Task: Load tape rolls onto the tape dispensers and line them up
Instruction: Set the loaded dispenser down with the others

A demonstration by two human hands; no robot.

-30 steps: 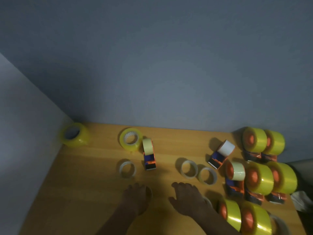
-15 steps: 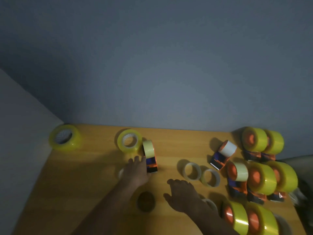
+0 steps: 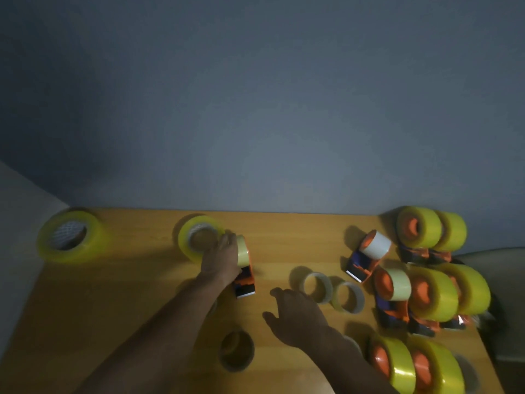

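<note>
My left hand (image 3: 222,258) grips an orange and blue tape dispenser (image 3: 245,281) that carries a pale roll, in the middle of the wooden table (image 3: 127,308). A yellow tape roll (image 3: 196,237) lies just behind that hand. My right hand (image 3: 295,317) hovers open over the table, fingers spread, left of two small empty cores (image 3: 316,285) (image 3: 349,298). Another yellow roll (image 3: 66,236) sits at the far left. Several loaded dispensers with yellow rolls (image 3: 431,294) stand crowded at the right.
A dispenser with a white roll (image 3: 366,255) lies tipped behind the cores. A dark empty core (image 3: 237,349) sits near the front between my forearms. The grey wall (image 3: 255,123) bounds the table's back edge, and a pale wall its left side.
My left hand moved from the front of the table back to the middle dispenser and took hold of it. My right hand stayed nearly in place.
</note>
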